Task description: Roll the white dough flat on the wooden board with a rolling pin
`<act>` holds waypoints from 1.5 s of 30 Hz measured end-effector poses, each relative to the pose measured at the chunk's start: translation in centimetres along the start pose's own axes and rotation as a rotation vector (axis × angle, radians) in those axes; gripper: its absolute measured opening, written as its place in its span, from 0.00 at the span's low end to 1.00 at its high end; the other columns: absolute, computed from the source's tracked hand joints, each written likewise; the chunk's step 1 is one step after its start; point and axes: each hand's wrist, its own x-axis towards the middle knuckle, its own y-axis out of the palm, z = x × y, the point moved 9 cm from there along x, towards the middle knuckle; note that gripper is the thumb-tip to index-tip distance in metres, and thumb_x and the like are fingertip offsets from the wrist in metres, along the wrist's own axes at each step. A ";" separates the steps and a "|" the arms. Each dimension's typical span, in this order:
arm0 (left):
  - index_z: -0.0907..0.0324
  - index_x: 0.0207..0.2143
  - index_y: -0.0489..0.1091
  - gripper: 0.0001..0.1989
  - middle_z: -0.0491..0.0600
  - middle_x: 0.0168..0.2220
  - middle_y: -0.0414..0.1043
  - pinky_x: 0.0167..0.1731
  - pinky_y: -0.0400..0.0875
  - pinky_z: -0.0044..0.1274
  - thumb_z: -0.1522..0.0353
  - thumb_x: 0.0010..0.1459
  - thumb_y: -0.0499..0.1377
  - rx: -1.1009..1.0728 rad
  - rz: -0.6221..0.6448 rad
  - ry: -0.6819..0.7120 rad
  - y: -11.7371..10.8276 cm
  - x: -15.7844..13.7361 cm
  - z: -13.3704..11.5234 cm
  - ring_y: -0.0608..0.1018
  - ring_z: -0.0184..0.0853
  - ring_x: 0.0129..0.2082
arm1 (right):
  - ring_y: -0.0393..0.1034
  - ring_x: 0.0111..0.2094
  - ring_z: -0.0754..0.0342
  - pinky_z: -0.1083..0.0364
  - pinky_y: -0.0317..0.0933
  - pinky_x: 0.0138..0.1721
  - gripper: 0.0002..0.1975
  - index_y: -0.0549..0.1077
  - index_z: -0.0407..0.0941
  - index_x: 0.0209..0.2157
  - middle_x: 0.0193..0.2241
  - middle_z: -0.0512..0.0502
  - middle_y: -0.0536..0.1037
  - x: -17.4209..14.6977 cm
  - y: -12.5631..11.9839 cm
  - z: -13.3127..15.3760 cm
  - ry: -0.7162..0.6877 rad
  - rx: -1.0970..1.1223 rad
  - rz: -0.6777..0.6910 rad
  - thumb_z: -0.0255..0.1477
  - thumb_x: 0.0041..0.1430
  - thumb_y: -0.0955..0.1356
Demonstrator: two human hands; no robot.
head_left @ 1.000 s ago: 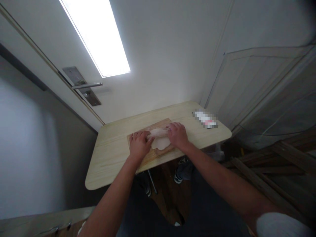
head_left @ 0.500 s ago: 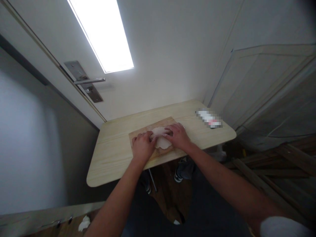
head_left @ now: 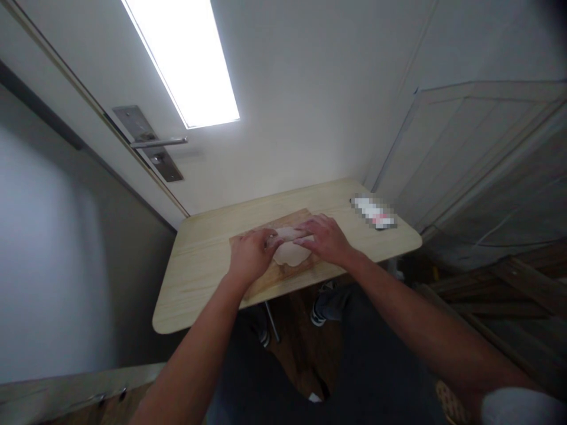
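A pale, flattened piece of dough (head_left: 292, 255) lies on a wooden cutting board (head_left: 290, 221). My left hand (head_left: 248, 252) is at its left side, thumb and fingers bent round the upper left edge. From the right, my right hand (head_left: 328, 239) pinches the upper right part between thumb and fingers. Both sets of fingertips meet the dough and partly hide its far edge. The lower part hangs free of my fingers, with an uneven, rounded rim on the board.
The board rests on a light wood table (head_left: 195, 268) with rounded corners. A phone-like item (head_left: 374, 213), blurred over, lies at the table's right. Behind stands a pale door with a metal handle (head_left: 159, 143). Wooden slats (head_left: 500, 295) are at the lower right.
My hands have spread slightly apart, the left one moving left and the right one right. The fingers have shifted along the dough's upper edge.
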 end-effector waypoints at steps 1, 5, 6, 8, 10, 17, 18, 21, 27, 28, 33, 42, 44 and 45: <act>0.51 0.50 0.76 0.19 0.51 0.41 0.81 0.44 0.67 0.31 0.53 0.64 0.54 -0.002 0.014 0.001 -0.2 0.2 0.1 0.79 0.42 0.42 | 0.69 0.44 0.48 0.51 0.57 0.46 0.20 0.79 0.50 0.47 0.40 0.46 0.79 0.1 -0.1 0.1 0.000 -0.009 0.008 0.48 0.59 0.70; 0.49 0.50 0.76 0.21 0.51 0.39 0.81 0.41 0.68 0.31 0.51 0.64 0.53 0.037 0.030 0.012 -1.0 0.5 0.2 0.79 0.42 0.38 | 0.71 0.43 0.50 0.52 0.59 0.46 0.19 0.79 0.52 0.47 0.41 0.47 0.80 0.7 -0.2 0.5 0.010 0.032 0.032 0.48 0.61 0.68; 0.48 0.49 0.77 0.20 0.51 0.39 0.81 0.41 0.68 0.31 0.51 0.64 0.53 0.045 0.027 0.018 -1.1 0.5 0.1 0.79 0.42 0.38 | 0.72 0.43 0.50 0.52 0.60 0.46 0.19 0.79 0.52 0.47 0.41 0.47 0.80 0.8 -0.2 0.6 0.018 0.057 0.027 0.47 0.61 0.69; 0.48 0.49 0.77 0.20 0.51 0.38 0.80 0.42 0.68 0.31 0.51 0.64 0.53 0.052 0.015 0.022 -1.4 0.5 -0.1 0.79 0.42 0.39 | 0.73 0.44 0.51 0.52 0.61 0.47 0.18 0.80 0.51 0.46 0.41 0.48 0.81 0.9 -0.3 0.6 0.040 0.104 0.012 0.47 0.60 0.69; 0.48 0.49 0.77 0.21 0.52 0.38 0.80 0.43 0.67 0.32 0.51 0.64 0.53 0.060 0.002 0.012 -1.5 0.4 -0.1 0.79 0.42 0.39 | 0.73 0.44 0.51 0.52 0.62 0.48 0.17 0.80 0.51 0.44 0.41 0.48 0.82 1.0 -0.2 0.5 0.069 0.136 0.003 0.46 0.60 0.70; 0.50 0.46 0.78 0.20 0.51 0.35 0.80 0.44 0.67 0.33 0.51 0.62 0.55 0.083 -0.031 0.021 -1.5 0.6 -0.2 0.79 0.41 0.36 | 0.75 0.44 0.51 0.53 0.64 0.47 0.17 0.80 0.51 0.44 0.42 0.49 0.82 0.7 0.3 0.1 0.146 0.215 0.007 0.46 0.59 0.71; 0.50 0.46 0.78 0.19 0.51 0.35 0.80 0.43 0.66 0.33 0.51 0.62 0.56 0.081 -0.032 0.024 -1.5 0.6 -0.2 0.79 0.41 0.35 | 0.75 0.43 0.51 0.53 0.64 0.46 0.17 0.81 0.51 0.43 0.42 0.49 0.82 0.7 0.4 -0.1 0.160 0.224 0.008 0.46 0.59 0.71; 0.50 0.45 0.78 0.19 0.51 0.35 0.80 0.43 0.67 0.33 0.51 0.63 0.55 0.080 -0.032 0.025 -1.3 0.8 -0.3 0.79 0.40 0.35 | 0.75 0.41 0.51 0.54 0.65 0.43 0.18 0.81 0.49 0.41 0.40 0.49 0.82 0.7 0.4 -0.4 0.208 0.239 0.014 0.48 0.58 0.70; 0.50 0.46 0.78 0.19 0.51 0.36 0.80 0.45 0.66 0.33 0.51 0.62 0.56 0.085 -0.018 0.013 -0.9 0.9 -0.2 0.79 0.40 0.36 | 0.76 0.38 0.52 0.55 0.65 0.39 0.19 0.81 0.49 0.38 0.36 0.48 0.82 0.8 0.9 -1.0 0.276 0.242 0.050 0.49 0.56 0.71; 0.50 0.46 0.78 0.19 0.51 0.36 0.80 0.45 0.66 0.33 0.51 0.62 0.56 0.083 -0.022 0.013 -0.8 0.9 -0.1 0.79 0.40 0.36 | 0.76 0.37 0.52 0.55 0.65 0.38 0.19 0.81 0.49 0.37 0.36 0.48 0.82 0.8 1.1 -1.2 0.290 0.250 0.053 0.50 0.55 0.71; 0.48 0.46 0.78 0.18 0.50 0.36 0.80 0.45 0.65 0.33 0.52 0.62 0.56 0.070 -0.041 0.024 -0.6 0.9 0.0 0.78 0.40 0.35 | 0.75 0.33 0.52 0.56 0.62 0.32 0.23 0.81 0.49 0.35 0.33 0.48 0.82 0.7 1.5 -2.0 0.385 0.255 0.052 0.54 0.51 0.71; 0.48 0.46 0.77 0.18 0.50 0.36 0.80 0.46 0.63 0.34 0.52 0.64 0.54 0.065 -0.027 0.036 -0.1 1.0 -0.5 0.77 0.40 0.37 | 0.70 0.27 0.54 0.56 0.51 0.24 0.29 0.78 0.50 0.27 0.26 0.49 0.79 0.7 1.0 -2.4 0.503 0.099 0.037 0.62 0.48 0.68; 0.48 0.47 0.77 0.18 0.50 0.37 0.80 0.46 0.63 0.34 0.52 0.64 0.54 0.068 -0.025 0.034 0.0 1.0 -0.5 0.77 0.40 0.38 | 0.68 0.26 0.54 0.56 0.50 0.24 0.29 0.77 0.50 0.25 0.25 0.49 0.78 0.7 1.2 -2.7 0.532 0.083 0.056 0.63 0.48 0.67; 0.48 0.47 0.77 0.17 0.50 0.38 0.80 0.47 0.63 0.34 0.53 0.64 0.54 0.071 -0.026 0.031 0.0 1.0 -0.5 0.77 0.41 0.39 | 0.68 0.26 0.54 0.56 0.50 0.24 0.29 0.77 0.49 0.25 0.25 0.49 0.78 0.8 1.4 -2.9 0.536 0.094 0.068 0.62 0.48 0.67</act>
